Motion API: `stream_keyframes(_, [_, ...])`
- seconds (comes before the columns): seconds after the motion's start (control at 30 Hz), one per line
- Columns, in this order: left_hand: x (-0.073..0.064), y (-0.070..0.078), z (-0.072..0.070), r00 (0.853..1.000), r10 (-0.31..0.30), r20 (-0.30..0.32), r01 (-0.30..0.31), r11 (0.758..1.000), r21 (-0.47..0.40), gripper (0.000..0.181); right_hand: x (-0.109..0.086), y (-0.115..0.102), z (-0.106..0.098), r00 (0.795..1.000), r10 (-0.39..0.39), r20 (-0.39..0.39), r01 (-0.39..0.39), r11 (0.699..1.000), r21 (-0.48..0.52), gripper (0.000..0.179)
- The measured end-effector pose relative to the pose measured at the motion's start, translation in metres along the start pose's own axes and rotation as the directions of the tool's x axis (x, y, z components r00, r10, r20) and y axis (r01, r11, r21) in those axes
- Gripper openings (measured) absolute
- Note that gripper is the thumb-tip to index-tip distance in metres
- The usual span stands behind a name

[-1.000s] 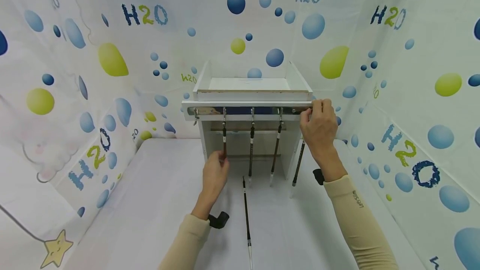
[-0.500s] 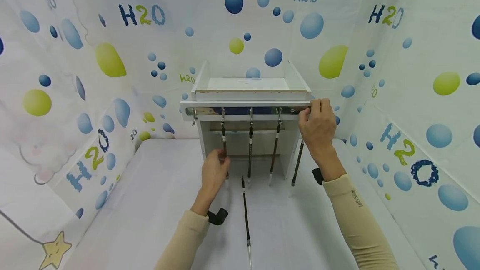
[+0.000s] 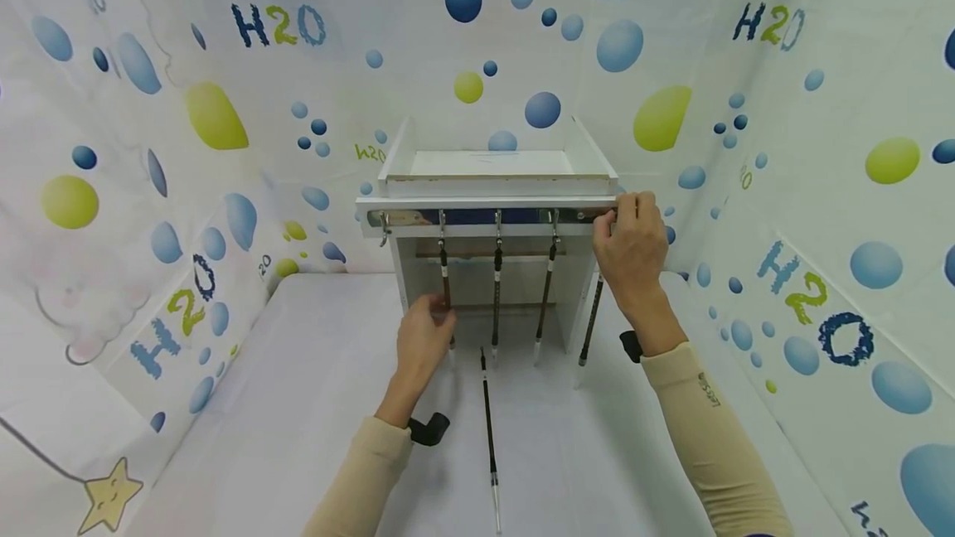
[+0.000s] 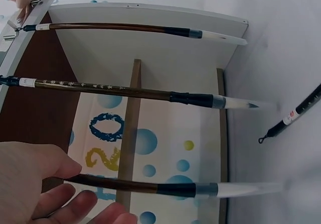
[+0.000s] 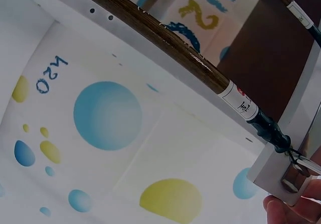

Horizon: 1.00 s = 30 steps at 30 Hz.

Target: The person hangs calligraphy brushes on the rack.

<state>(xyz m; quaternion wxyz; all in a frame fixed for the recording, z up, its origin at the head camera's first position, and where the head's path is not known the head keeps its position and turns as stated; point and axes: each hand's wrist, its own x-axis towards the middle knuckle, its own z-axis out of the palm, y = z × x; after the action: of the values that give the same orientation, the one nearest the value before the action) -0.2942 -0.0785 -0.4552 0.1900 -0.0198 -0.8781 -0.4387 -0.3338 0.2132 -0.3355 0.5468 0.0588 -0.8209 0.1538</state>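
Note:
A white shelf point(image 3: 477, 186) bears a metal hook rail point(image 3: 470, 219) along its front. My right hand point(image 3: 634, 251) grips the rail's right end, with fingertips around the board's corner in the right wrist view. Several calligraphy brushes hang tip-down from the hooks. My left hand point(image 3: 425, 338) is at the leftmost hanging brush point(image 4: 130, 185); its thumb lies against the handle and the other fingers are loosely spread below. A middle brush point(image 4: 125, 91), another brush point(image 4: 125, 28) and the rightmost brush point(image 3: 593, 317) hang untouched.
One more brush point(image 3: 488, 421) lies on the white tabletop point(image 3: 313, 404) in front of the shelf, hanging loop toward it. The leftmost hook point(image 3: 384, 229) bears no brush. Bubble-printed sheeting point(image 3: 246, 106) encloses the back and sides.
My left fingers have loosened from the leftmost brush and spread a little, while the hand stays beside it. My right hand keeps its grip on the rail. The view has shifted slightly.

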Motion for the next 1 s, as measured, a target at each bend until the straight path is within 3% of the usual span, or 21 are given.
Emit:
stream_keyframes(0.43, [-0.02, -0.006, -0.011, 0.999, -0.037, 0.02, 0.037, 0.999, 0.027, 0.041, 0.0, -0.002, 0.001, 1.0, 0.011, 0.008, -0.011, 1.0, -0.002, 0.019])
stream_keyframes(0.6, [-0.035, -0.006, -0.009, 0.996, -0.07, 0.05, 0.07, 0.997, 0.012, 0.046, 0.0, -0.002, 0.003, 1.0, 0.023, -0.005, -0.023, 1.0, 0.013, 0.018])
stream_keyframes(1.0, [-0.063, -0.006, -0.001, 0.995, -0.059, 0.087, 0.058, 0.998, 0.013, 0.05, 0.0, -0.001, 0.001, 1.0, 0.007, 0.004, -0.007, 1.0, 0.017, 0.017])
